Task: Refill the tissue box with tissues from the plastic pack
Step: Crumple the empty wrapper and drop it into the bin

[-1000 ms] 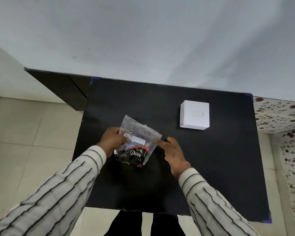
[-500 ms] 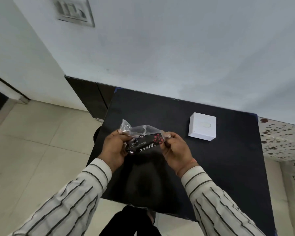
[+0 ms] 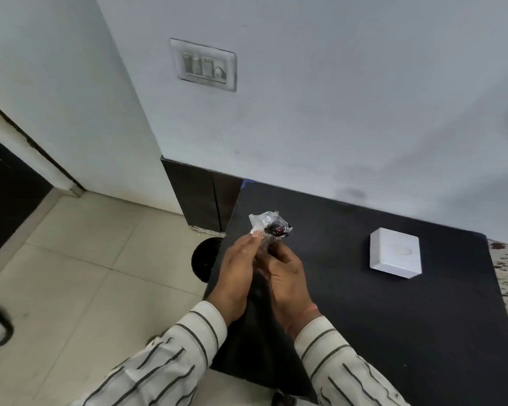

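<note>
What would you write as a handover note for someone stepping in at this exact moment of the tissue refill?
Left hand: raised above the table's left edge, fingertips pinching the clear top of the plastic pack.
Right hand: closed around the lower part of the same pack, which is mostly hidden between the palms.
Tissue box: white, sitting on the black table to the right, apart from both hands, untouched.
Done: the pack is picked up and held in both hands.
Left: no tissues are visibly out; whether the pack is open cannot be told. Open it, pull out the tissues, and load them into the box.
</note>
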